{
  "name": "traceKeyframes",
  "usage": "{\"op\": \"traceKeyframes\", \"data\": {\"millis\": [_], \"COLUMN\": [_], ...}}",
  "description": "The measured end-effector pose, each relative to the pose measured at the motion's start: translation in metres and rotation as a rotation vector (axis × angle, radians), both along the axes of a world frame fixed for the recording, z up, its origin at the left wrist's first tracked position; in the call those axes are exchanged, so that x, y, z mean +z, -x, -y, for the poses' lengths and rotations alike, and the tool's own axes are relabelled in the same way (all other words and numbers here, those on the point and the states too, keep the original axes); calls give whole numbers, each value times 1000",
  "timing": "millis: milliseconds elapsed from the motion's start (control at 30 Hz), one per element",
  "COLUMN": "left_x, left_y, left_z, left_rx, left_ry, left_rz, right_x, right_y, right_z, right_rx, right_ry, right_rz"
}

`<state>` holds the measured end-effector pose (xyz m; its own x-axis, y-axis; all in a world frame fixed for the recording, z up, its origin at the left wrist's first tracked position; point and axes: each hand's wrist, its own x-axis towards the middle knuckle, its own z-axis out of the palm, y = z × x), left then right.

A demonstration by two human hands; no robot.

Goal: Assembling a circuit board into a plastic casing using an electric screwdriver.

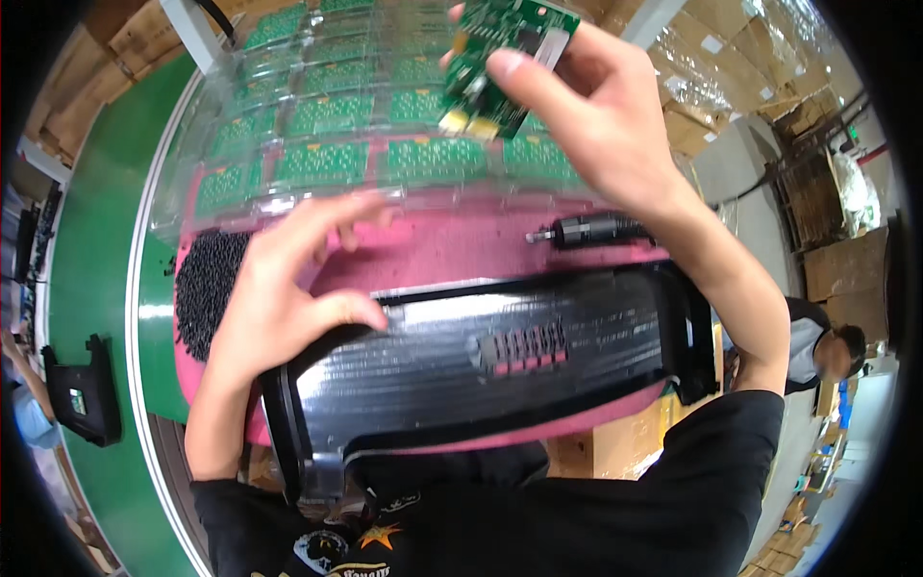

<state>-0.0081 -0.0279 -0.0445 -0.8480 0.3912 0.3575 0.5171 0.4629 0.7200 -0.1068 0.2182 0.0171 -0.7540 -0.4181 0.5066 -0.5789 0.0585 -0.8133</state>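
My right hand [615, 130] is raised over the far side of the work area, holding a green circuit board [517, 34] between thumb and fingers. Small components and two yellowish blocks show on the board. My left hand [284, 288] has its fingers spread and holds nothing. Its thumb is at the far left edge of a long, glossy black plastic housing [413, 375]; whether it touches is unclear. The housing lies across a pink mat [437, 245] and has a slotted opening right of its middle.
A heap of small black screws [207, 293] lies left of my left hand. Beyond the mat, clear plastic trays hold rows of green boards [322, 163]. A black electric screwdriver [596, 231] lies under my right forearm. Another black housing [82, 394] rests on the green surface at left, beside another person's arm.
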Motion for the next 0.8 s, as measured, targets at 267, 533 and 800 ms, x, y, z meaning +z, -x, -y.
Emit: {"op": "traceKeyframes", "data": {"millis": [267,533,800], "left_x": [37,31,8], "left_y": [-28,-17,-12], "left_z": [-60,-75,-84], "left_rx": [-293,-395,-238], "left_ry": [-423,-97,-239], "left_rz": [502,388,377], "right_x": [-14,-16,-63], "right_y": [-116,-132,-147], "right_z": [-17,-90,-109], "right_rx": [-46,-249,-358], "right_ry": [89,-513,-333], "right_rz": [111,-437,-61]}}
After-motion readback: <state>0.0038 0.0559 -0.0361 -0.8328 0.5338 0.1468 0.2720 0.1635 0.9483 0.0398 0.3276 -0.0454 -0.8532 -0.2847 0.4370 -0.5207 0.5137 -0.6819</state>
